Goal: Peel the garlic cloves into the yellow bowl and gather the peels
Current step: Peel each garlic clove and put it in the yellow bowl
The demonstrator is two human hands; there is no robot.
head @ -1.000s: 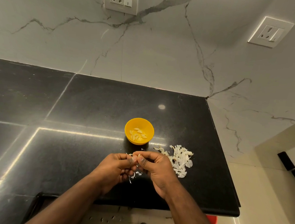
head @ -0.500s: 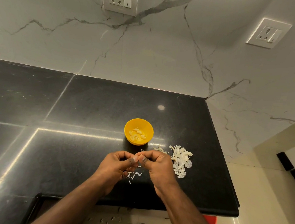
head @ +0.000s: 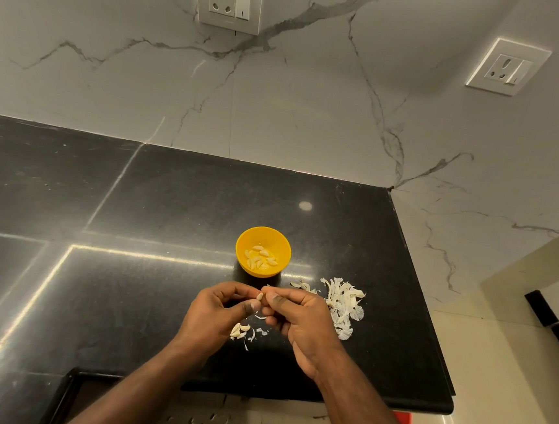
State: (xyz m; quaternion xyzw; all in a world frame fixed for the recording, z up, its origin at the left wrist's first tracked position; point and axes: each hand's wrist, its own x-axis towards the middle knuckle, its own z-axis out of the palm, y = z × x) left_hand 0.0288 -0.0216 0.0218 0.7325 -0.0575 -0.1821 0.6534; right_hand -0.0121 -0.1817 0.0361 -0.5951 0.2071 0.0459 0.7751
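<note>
Both hands are working one garlic clove (head: 259,296) just in front of the yellow bowl (head: 263,250). The left hand (head: 215,311) pinches it from one side and the right hand (head: 299,315) nips it from the other, fingertips curled in tight. The clove looks small, light and firm, and I'd guess it turns slick once bare, so holding it by the ends while the thumbnail lifts the skin seems the safe way. The skin itself is papery and would drift at a breath.

The bowl already holds a handful of peeled cloves (head: 261,257). To the right of the bowl and a little nearer the person lies the heap of peels (head: 342,307); a few loose scraps and cloves (head: 242,332) sit under the hands, nearer than the bowl. The bowl stands on a polished black counter (head: 130,283), glossy enough to let things slide. Behind the bowl rises a veined marble wall (head: 313,113) with two sockets (head: 228,1).
</note>
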